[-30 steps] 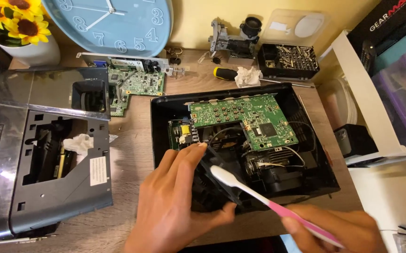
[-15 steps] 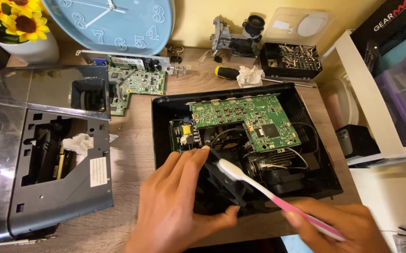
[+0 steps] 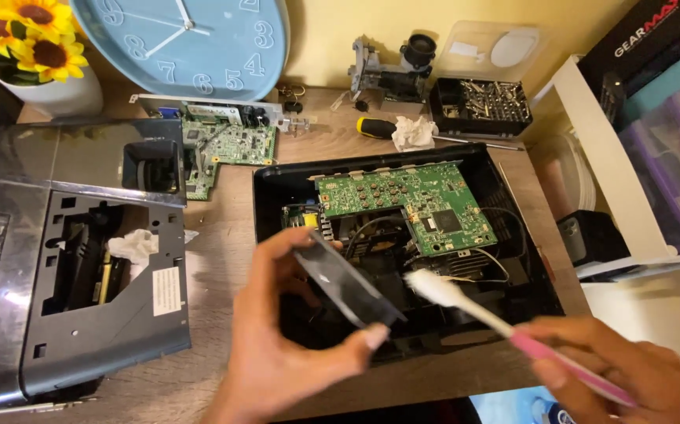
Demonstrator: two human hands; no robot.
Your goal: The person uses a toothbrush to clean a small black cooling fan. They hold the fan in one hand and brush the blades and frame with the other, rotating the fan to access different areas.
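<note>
The left hand (image 3: 289,357) is partly curled, with its thumb and fingertips pinching a flat, dark grey rectangular plastic piece (image 3: 345,280) by two opposite ends, so that the piece hangs tilted above the front left part of the open black plastic device housing (image 3: 273,196). The right hand (image 3: 623,373) is closed around the pink handle of a pink and white toothbrush (image 3: 505,334), whose white bristle head reaches up and left over the housing, just beside the right end of the held piece; whether the bristles touch it I cannot tell. Inside the housing lies a green rectangular circuit board (image 3: 403,204) in the rear half, with black wires and dark parts below it and a small yellow part at the left. Left of the housing rests a grey and black device cover (image 3: 81,314) with a wad of white tissue (image 3: 134,245) in its opening. Behind, on the wooden table (image 3: 214,259), lie a second green circuit board (image 3: 226,145), a yellow and black screwdriver (image 3: 379,127) next to a crumpled white tissue (image 3: 413,133), and a small black tray (image 3: 481,106) holding metal screws. A pale blue round clock (image 3: 183,39) leans at the back.
</note>
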